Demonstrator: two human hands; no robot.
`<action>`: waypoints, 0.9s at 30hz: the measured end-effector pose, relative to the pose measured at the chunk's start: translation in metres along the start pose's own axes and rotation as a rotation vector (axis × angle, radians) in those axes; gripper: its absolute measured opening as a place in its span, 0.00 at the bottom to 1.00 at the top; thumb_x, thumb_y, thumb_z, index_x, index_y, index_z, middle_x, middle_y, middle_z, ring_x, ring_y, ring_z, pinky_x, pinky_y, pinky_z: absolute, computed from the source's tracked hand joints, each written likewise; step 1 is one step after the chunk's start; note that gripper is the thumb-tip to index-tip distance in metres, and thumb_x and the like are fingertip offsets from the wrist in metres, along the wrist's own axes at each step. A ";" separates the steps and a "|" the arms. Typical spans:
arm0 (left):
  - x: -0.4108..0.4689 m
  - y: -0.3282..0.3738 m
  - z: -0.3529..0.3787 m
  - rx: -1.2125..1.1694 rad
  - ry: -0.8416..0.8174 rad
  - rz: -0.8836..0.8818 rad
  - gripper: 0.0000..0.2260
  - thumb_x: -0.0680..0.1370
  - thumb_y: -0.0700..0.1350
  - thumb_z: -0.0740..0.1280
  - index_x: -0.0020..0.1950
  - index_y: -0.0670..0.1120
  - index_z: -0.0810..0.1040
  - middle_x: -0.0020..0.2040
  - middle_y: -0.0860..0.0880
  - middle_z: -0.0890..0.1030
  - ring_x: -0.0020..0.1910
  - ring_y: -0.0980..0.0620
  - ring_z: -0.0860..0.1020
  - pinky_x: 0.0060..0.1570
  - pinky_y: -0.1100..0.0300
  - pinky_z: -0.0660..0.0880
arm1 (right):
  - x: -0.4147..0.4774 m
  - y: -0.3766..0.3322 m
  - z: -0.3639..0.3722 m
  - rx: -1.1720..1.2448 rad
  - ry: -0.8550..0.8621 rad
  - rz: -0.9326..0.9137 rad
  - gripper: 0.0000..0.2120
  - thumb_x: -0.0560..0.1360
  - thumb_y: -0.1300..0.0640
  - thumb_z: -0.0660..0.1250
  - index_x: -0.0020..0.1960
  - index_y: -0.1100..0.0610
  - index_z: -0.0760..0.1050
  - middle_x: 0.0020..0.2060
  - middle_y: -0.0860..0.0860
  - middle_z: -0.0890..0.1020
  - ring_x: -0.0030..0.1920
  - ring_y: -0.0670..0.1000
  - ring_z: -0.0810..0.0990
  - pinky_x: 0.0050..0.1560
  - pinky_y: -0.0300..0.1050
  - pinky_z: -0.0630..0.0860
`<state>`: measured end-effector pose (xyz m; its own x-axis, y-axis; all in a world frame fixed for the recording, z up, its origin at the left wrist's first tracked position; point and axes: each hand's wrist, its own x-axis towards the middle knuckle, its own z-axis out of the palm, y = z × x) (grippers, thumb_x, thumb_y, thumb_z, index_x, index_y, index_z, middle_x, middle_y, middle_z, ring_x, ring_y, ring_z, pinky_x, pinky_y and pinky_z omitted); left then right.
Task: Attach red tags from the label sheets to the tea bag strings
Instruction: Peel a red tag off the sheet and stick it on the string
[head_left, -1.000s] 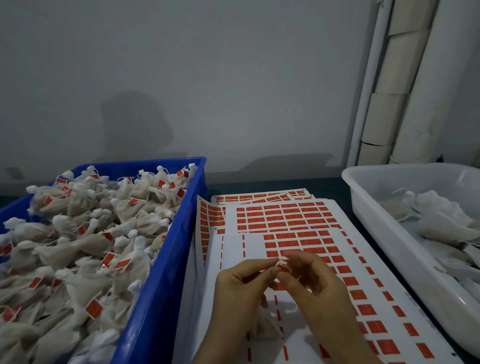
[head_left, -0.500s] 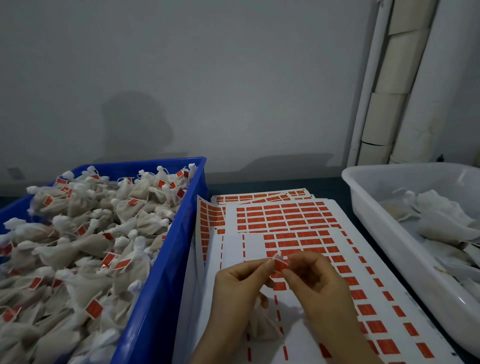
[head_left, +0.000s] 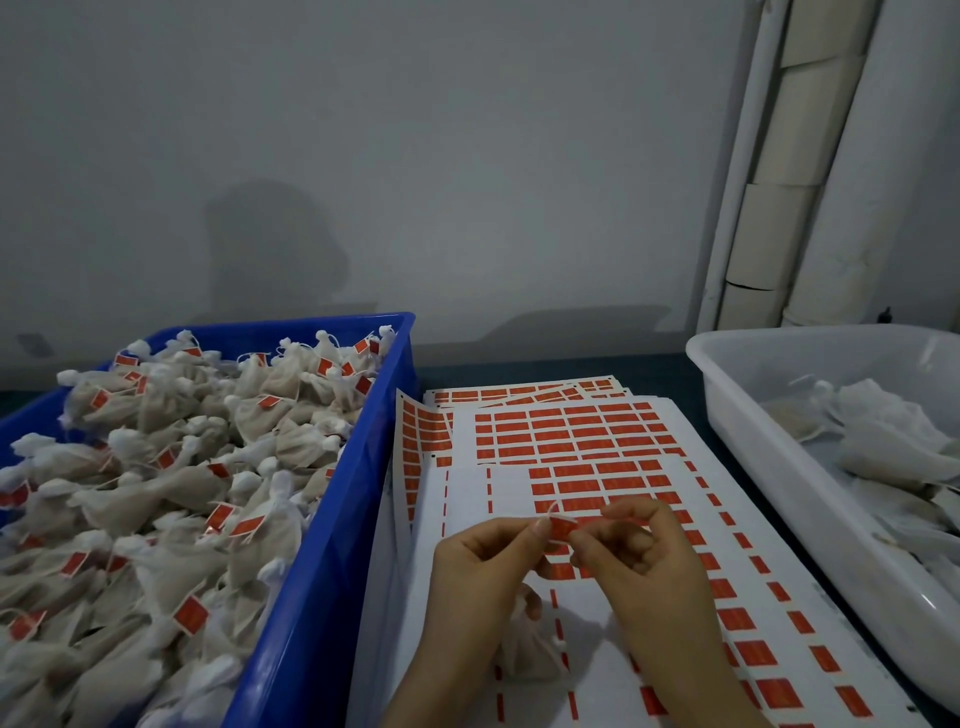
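Both hands pinch one red tag (head_left: 561, 527). Left hand (head_left: 483, 566) has thumb and forefinger on the tag's 9 o'clock end, right hand (head_left: 639, 561) has thumb and forefinger on its 3 o'clock end, and the other fingers are curled. The tag is held just above the label sheets (head_left: 571, 447), at about 6 o'clock in frame. A thin white string (head_left: 551, 506) loops up from the tag's top edge; cannot tell if it is stuck inside the tag. One tea bag (head_left: 524, 654) sits below the hands toward 6 o'clock, over the top sheet and partly hidden by the left wrist.

The label sheets are stacked and fanned on a dark table (head_left: 675, 374), from centre to 5 o'clock. The top sheet is mostly peeled on its 9 o'clock side, with rows of red labels toward 3 o'clock. One sheet edge curls up against the blue crate (head_left: 322, 597). The crate, at 8–9 o'clock, is heaped with tagged tea bags (head_left: 171, 488). A white tub (head_left: 779, 467) at 3–4 o'clock holds loose tea bags (head_left: 883, 441). White pipes (head_left: 810, 156) stand at 1 o'clock against the grey wall (head_left: 415, 156) at 12.
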<state>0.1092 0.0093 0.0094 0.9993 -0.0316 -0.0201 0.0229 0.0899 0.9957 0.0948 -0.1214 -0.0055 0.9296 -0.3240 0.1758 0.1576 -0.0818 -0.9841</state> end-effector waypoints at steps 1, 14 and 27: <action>0.000 0.000 0.000 0.004 0.002 -0.002 0.06 0.69 0.51 0.70 0.39 0.52 0.85 0.38 0.53 0.85 0.36 0.54 0.82 0.29 0.65 0.75 | 0.000 0.000 0.000 0.003 -0.005 0.002 0.13 0.67 0.59 0.73 0.46 0.50 0.71 0.34 0.38 0.82 0.38 0.37 0.81 0.32 0.24 0.73; 0.000 -0.002 0.000 0.015 0.005 0.010 0.04 0.74 0.47 0.69 0.41 0.51 0.84 0.38 0.53 0.84 0.36 0.54 0.82 0.30 0.66 0.75 | 0.002 0.000 0.000 -0.004 0.027 0.010 0.13 0.66 0.57 0.73 0.44 0.51 0.70 0.36 0.38 0.81 0.36 0.39 0.81 0.30 0.24 0.72; 0.002 -0.003 0.000 0.066 -0.018 0.095 0.08 0.75 0.48 0.65 0.42 0.46 0.80 0.37 0.54 0.83 0.38 0.54 0.82 0.31 0.64 0.77 | -0.004 -0.009 0.004 -0.038 -0.091 -0.036 0.13 0.62 0.44 0.66 0.45 0.46 0.74 0.37 0.30 0.80 0.41 0.34 0.79 0.34 0.22 0.71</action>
<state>0.1110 0.0087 0.0063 0.9962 -0.0440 0.0757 -0.0746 0.0278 0.9968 0.0910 -0.1157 0.0021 0.9503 -0.2330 0.2066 0.1807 -0.1278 -0.9752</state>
